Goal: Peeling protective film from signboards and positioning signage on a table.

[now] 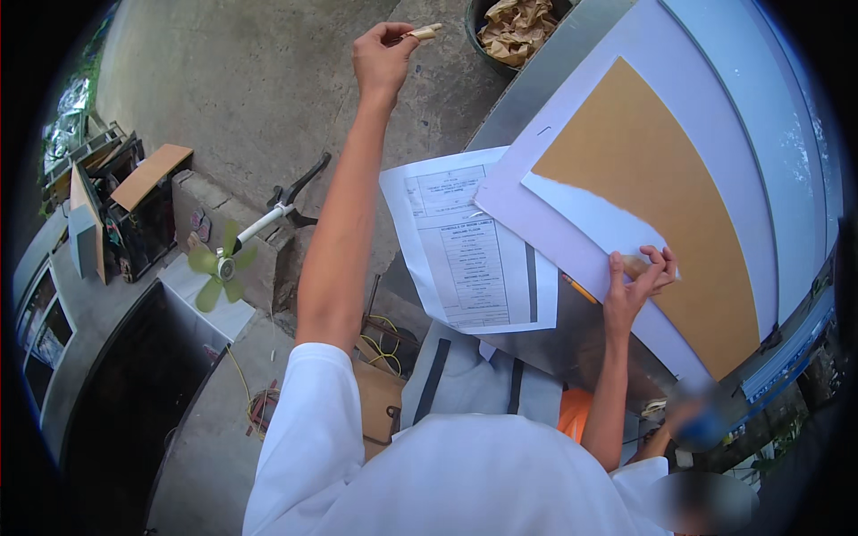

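Observation:
My left hand (386, 61), arm stretched out above the concrete floor, is closed on a small pale rolled piece (425, 32). Whether that is paper or tape I cannot tell. My right hand (640, 279) rests over the flat sheets on the table, fingers curled near a small brownish patch (635, 266); what they grip is unclear. Beneath and beyond it is a large tan sheet (661, 161), with a ragged-edged pale blue area (585, 212) beside it. Both lie on a pale lilac board (536, 143). A yellow pencil (579, 288) lies just left of the right hand.
A printed paper (469, 259) overhangs the table's left edge. A bin (487, 49) holding crumpled brown paper (518, 29) stands beyond. At left are a green-bladed fan (223, 263) and stacked boards (152, 177). Another person's hand (681, 415) shows at lower right.

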A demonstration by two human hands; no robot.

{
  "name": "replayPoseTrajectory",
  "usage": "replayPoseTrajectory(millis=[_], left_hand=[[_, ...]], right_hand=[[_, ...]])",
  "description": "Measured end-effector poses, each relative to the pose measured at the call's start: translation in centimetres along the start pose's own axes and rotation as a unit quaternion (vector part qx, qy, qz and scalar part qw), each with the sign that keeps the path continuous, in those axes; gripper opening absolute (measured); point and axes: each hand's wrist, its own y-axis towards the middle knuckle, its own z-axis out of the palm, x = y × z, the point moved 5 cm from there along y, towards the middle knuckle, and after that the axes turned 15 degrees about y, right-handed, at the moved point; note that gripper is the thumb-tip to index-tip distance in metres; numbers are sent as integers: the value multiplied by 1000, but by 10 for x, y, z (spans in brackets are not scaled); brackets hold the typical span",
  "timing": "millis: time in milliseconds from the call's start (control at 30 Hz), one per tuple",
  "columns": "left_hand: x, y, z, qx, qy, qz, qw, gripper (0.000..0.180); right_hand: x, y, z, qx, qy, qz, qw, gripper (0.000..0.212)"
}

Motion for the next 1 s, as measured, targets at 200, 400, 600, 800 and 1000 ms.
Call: replayPoseTrajectory(millis=[200,400,600,800,1000], left_hand=[[-1,94,95,-4,65,69,995,41],[32,77,155,230,283,109,925,38],[25,17,48,221,108,130,960,40],[-51,-120,-38,10,83,73,994,24],[-119,-233,26,-3,-10,181,983,20]], right_hand=[[5,3,4,34,29,19,999,55],[8,6,4,17,14,35,999,66],[3,9,-7,41,183,81,979,55],[14,10,9,24,-2,59,998,75],[-3,10,-8,36,113,22,993,74]])
